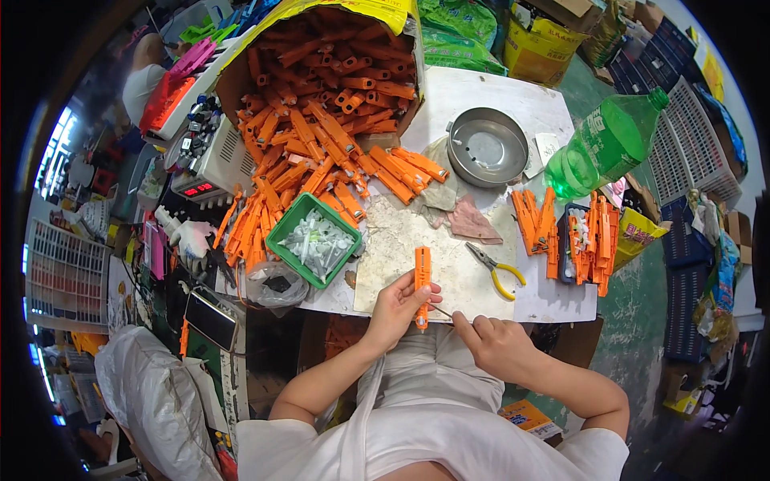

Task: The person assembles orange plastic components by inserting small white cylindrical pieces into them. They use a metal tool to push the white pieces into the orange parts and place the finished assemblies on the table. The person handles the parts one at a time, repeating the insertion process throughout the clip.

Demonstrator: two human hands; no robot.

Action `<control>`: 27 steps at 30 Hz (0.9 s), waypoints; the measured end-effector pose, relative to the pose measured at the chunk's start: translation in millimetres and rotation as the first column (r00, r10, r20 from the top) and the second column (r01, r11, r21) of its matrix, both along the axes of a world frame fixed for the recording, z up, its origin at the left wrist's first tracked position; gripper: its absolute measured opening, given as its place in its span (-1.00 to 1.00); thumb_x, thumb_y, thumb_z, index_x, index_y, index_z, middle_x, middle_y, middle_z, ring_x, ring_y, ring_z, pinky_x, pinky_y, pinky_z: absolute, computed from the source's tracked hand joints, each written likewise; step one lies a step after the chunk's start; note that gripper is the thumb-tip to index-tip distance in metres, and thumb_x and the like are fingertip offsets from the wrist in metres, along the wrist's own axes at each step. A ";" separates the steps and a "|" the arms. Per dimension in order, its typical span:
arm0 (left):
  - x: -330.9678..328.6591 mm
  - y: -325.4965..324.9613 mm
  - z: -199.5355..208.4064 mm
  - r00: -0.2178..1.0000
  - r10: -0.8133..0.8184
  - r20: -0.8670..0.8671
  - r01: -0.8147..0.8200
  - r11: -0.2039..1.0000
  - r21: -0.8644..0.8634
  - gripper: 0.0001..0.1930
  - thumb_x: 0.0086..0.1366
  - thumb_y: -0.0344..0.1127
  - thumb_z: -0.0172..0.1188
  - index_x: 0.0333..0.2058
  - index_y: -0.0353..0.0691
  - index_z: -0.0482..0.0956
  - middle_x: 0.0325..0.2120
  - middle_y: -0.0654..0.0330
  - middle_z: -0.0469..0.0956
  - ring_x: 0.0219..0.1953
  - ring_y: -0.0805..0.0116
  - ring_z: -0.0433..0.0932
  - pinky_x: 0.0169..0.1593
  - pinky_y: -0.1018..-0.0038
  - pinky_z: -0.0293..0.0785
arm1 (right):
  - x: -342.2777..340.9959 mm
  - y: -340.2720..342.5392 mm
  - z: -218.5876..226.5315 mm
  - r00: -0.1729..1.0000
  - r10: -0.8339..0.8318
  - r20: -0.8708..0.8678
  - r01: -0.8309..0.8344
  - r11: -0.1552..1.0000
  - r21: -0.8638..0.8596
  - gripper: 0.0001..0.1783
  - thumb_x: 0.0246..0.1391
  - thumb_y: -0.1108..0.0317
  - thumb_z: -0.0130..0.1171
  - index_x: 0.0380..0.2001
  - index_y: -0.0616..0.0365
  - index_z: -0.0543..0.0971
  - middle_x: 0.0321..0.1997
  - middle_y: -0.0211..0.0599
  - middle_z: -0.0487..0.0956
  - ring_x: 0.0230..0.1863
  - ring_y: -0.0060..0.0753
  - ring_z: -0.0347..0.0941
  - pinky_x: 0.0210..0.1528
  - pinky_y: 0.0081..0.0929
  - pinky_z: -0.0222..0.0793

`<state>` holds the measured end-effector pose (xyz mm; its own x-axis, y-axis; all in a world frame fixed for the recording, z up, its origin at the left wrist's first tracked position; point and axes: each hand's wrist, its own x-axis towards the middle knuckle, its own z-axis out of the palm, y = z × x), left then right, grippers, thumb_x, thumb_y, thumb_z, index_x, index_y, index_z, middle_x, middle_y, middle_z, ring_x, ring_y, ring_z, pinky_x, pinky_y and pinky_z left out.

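At the table's near edge, my left hand (393, 313) is closed around a long orange plastic part (423, 274), held upright with its narrow tip downward. My right hand (499, 346), just to the right, is closed on a thin dark rod (440, 310). The rod's far end reaches the left fingers beside the orange part; its exact contact is hidden. Yellow-handled pliers (496, 270) lie ahead of my right hand. A green tray (277, 240) of small white plastic pieces (314, 244) stands to the left of the orange part.
A large box (417, 48) on its side spills many orange parts (321, 136). A metal bowl (488, 147), pink cloth (473, 220) and green bottle (605, 144) stand or lie farther back. More orange parts (597, 240) are at the right, by a small dark bin.
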<state>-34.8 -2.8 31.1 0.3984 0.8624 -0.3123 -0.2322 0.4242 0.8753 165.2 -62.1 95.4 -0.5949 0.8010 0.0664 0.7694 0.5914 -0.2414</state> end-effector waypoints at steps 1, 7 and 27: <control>-2.4 0.4 -0.1 1.000 0.012 0.017 -0.012 1.000 0.006 -0.60 0.34 -0.28 0.04 0.07 -0.39 0.30 -0.20 0.06 0.52 -0.18 0.36 0.56 -0.08 0.48 0.51 | 1.2 0.6 -4.2 0.999 0.005 -0.032 -0.004 1.000 0.013 -0.61 0.01 0.46 0.11 -0.03 0.20 0.45 -0.63 -0.26 0.43 -0.67 -0.29 0.43 -0.61 -0.45 0.37; -4.2 4.9 0.6 0.994 0.036 0.104 -0.044 0.996 0.077 -0.61 0.35 -0.31 0.00 0.07 -0.39 0.26 -0.19 0.03 0.50 -0.17 0.30 0.56 -0.05 0.43 0.52 | 3.2 0.6 -13.3 0.864 -0.228 -0.450 0.127 0.962 -0.243 -0.70 0.04 0.44 0.10 -0.11 0.21 0.51 -0.56 -0.13 0.52 -0.61 -0.19 0.48 -0.53 -0.39 0.41; 3.4 9.0 -10.1 0.936 0.210 0.283 -0.227 0.974 0.028 -0.67 0.35 -0.29 0.01 0.01 -0.32 0.28 -0.21 0.09 0.47 -0.17 0.26 0.56 -0.02 0.34 0.51 | 11.1 18.2 -12.7 0.969 -0.140 -0.202 0.138 0.990 -0.021 -0.57 -0.11 0.46 0.14 -0.07 0.14 0.48 -0.54 -0.37 0.40 -0.57 -0.32 0.42 -0.54 -0.44 0.35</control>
